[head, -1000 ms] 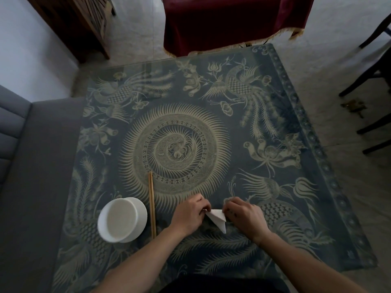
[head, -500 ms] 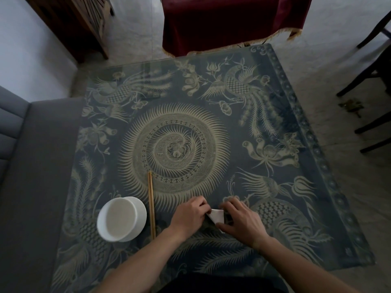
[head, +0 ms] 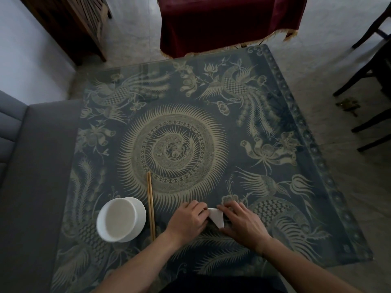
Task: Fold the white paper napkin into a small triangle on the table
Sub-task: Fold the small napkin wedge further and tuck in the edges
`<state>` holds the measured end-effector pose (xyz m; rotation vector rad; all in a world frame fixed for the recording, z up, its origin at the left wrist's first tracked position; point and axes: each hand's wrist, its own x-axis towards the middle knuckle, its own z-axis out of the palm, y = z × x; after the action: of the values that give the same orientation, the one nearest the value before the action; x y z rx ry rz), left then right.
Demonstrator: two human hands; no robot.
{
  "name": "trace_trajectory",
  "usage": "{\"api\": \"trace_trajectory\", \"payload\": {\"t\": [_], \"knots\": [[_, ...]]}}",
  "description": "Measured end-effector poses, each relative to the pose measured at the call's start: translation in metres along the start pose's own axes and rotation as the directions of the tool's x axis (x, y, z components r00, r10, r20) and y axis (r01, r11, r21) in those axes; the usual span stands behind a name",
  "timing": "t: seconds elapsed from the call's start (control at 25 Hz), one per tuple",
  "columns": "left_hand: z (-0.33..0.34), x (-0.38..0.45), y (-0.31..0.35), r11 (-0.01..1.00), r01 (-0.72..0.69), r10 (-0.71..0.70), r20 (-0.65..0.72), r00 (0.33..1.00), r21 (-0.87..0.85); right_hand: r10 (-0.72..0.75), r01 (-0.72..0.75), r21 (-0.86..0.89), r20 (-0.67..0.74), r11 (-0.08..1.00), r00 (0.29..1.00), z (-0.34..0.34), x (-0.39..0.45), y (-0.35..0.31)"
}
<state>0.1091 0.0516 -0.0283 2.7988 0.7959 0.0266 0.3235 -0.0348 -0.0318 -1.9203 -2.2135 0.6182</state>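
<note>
- Since a second ago the right hand (head: 243, 224) has flattened from a loose curl and slid over the white paper napkin (head: 216, 216), so less paper shows.
- The right hand's fingers (head: 227, 208) lie spread and flat, pressing the napkin's right side onto the tabletop (head: 264, 127); they pinch nothing.
- The left hand (head: 187, 222) is curled, its fingers (head: 201, 210) bearing down on the napkin's left edge; whether they nip the paper I cannot tell.
- The napkin lies between the two hands, touching both, flat on the tabletop. What shows is a small wedge, broad on the far side and narrowing to a point toward the person.
- Both hands are equally near it; I judge the next crease runs along that far-to-near axis, the right hand smoothing while the left anchors.
- To the left of the napkin, beyond the left hand, lie the chopsticks (head: 151, 205), lengthwise away from the person; further left stands the white bowl (head: 120, 219), well apart from the napkin.
</note>
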Motion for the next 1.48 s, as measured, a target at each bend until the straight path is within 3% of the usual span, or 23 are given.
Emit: {"api": "trace_trajectory", "payload": {"t": [0.2,0.32,0.48,0.8,1.32,1.48], "knots": [[0.009,-0.011,0.003,0.991,-0.135,0.135,0.007,0.991,0.012,-0.037,0.037,-0.002,-0.016,0.999,0.999,0.003,-0.007,0.000],[0.013,-0.013,0.006,0.976,-0.216,0.216,0.052,0.975,0.007,-0.012,0.008,-0.038,-0.111,0.999,0.994,0.008,-0.020,-0.001],[0.012,-0.012,0.008,0.981,-0.193,0.193,0.120,0.974,-0.012,-0.082,0.066,-0.098,-0.176,0.993,0.981,0.020,-0.049,0.000],[0.008,-0.007,0.012,0.982,-0.185,0.179,0.129,0.975,0.039,-0.208,0.170,-0.191,-0.197,0.967,0.958,0.021,-0.067,0.001],[0.010,-0.006,0.022,0.991,-0.129,0.123,0.147,0.982,0.034,-0.232,0.214,-0.145,-0.121,0.966,0.965,0.010,-0.059,0.008],[0.009,-0.006,0.026,0.996,-0.090,0.086,0.166,0.982,0.014,-0.131,0.112,-0.120,-0.155,0.986,0.979,0.007,-0.041,0.002]]}}
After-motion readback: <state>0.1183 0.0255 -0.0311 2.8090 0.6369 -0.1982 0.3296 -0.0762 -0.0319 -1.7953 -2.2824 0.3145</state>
